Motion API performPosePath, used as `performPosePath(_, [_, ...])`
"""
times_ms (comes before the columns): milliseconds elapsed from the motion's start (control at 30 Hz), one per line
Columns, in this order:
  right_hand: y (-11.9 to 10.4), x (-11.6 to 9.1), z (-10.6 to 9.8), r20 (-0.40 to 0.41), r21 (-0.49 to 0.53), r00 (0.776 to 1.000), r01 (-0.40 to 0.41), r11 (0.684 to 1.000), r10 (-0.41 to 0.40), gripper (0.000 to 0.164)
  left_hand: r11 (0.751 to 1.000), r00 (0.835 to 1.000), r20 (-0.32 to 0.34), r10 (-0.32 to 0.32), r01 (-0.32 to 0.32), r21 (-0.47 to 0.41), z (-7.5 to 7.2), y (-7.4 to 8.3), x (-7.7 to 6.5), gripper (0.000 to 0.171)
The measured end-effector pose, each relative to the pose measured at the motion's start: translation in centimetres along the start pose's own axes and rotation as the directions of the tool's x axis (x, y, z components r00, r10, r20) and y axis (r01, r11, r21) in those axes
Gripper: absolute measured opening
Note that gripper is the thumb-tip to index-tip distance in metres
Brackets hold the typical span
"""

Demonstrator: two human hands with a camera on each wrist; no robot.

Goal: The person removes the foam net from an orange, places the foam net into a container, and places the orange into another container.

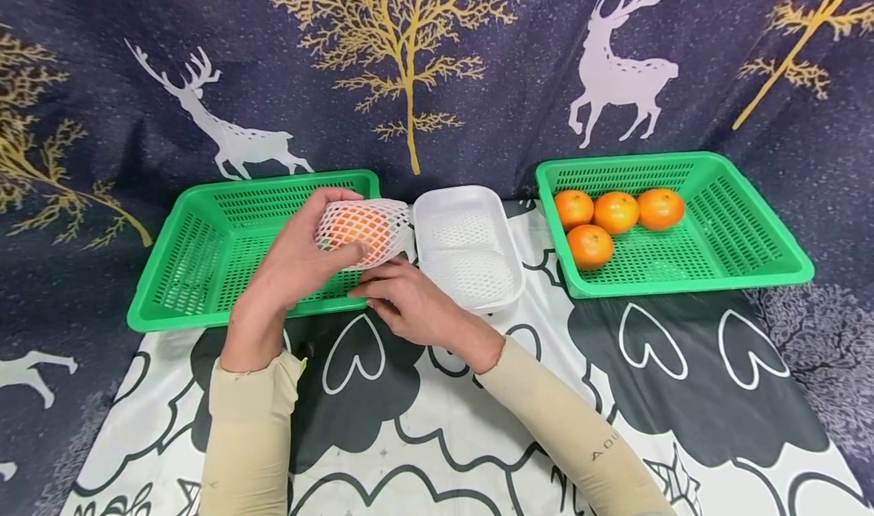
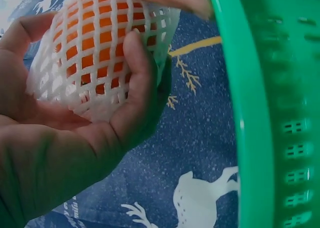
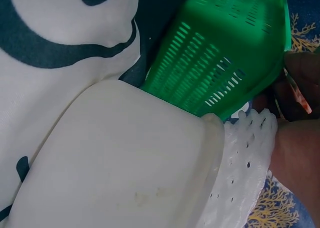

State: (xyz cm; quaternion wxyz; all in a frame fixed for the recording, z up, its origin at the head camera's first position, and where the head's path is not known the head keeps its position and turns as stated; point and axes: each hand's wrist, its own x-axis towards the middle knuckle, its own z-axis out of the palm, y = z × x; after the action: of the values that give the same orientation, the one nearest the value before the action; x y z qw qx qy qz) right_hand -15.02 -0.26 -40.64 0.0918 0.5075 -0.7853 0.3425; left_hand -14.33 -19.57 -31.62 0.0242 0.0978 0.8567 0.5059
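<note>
My left hand [image 1: 290, 254] holds an orange [image 1: 358, 231] wrapped in a white foam net sleeve [image 2: 95, 48], above the right end of the left green basket [image 1: 225, 190]. Its thumb presses on the netting, and the net's loose end points right. Just below the fruit, my right hand [image 1: 410, 303] has its fingers bent at that basket's front right rim. A small reddish patch [image 3: 300, 96] shows among its dark fingers; whether they pinch something is unclear. Beside it is a white tray [image 1: 515, 273] with white foam net sleeves [image 1: 471, 273] inside.
A second green basket [image 1: 683, 281] stands at the right, with several bare oranges [image 1: 617, 212] grouped at its left end. A patterned cloth [image 1: 437, 440] covers the table. Behind hangs a dark curtain [image 1: 492, 68] with deer and trees.
</note>
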Motion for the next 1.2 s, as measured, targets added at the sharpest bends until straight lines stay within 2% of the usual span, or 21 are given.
performPosePath(167, [0.0, 0.0, 0.1, 0.009, 0.025, 1.0, -0.005, 1.0, 0.005, 0.023, 0.996, 1.0, 0.023, 0.019, -0.017, -0.083, 0.4, 0.1, -0.2, 0.056])
performPosePath(300, [0.0, -0.1, 0.0, -0.001, 0.029, 1.0, 0.006, 1.0, -0.006, 0.023, 0.987, 0.996, 0.066, 0.065, -0.054, -0.153, 0.8, 0.6, -0.4, 0.057])
performPosePath(500, [0.0, -0.6, 0.0, -0.011, -0.027, 1.0, 0.004, 1.0, -0.004, 0.024, 0.963, 0.979, 0.127, 0.158, -0.125, -0.237, 1.4, 1.4, -0.8, 0.061])
performPosePath(633, [-0.2, -0.9, 0.0, -0.016, -0.096, 1.0, -0.023, 0.995, 0.022, 0.027, 0.949, 0.967, 0.16, 0.196, -0.146, -0.278, 1.7, 1.7, -1.1, 0.062])
performPosePath(733, [-0.3, -0.9, -0.1, 0.01, -0.112, 0.998, -0.059, 0.992, 0.06, 0.034, 0.943, 0.957, 0.183, 0.225, -0.166, -0.29, 1.8, 1.9, -1.3, 0.062])
performPosePath(833, [-0.2, -0.9, -0.3, 0.056, -0.083, 0.994, -0.093, 0.992, 0.098, 0.04, 0.938, 0.95, 0.196, 0.245, -0.181, -0.294, 1.9, 2.0, -1.4, 0.063])
performPosePath(967, [0.0, -0.9, -0.8, 0.092, -0.033, 0.989, -0.112, 0.993, 0.115, 0.045, 0.935, 0.948, 0.191, 0.254, -0.19, -0.299, 1.9, 2.1, -1.6, 0.063])
performPosePath(1067, [0.2, -1.2, -1.5, 0.08, 0.044, 0.989, -0.13, 0.991, 0.126, 0.047, 0.93, 0.947, 0.18, 0.266, -0.203, -0.305, 2.0, 2.2, -1.8, 0.063])
performPosePath(1200, [0.8, -1.7, -3.0, 0.045, 0.172, 0.985, -0.173, 0.97, 0.168, 0.053, 0.925, 0.945, 0.162, 0.284, -0.226, -0.307, 2.1, 2.4, -1.9, 0.064])
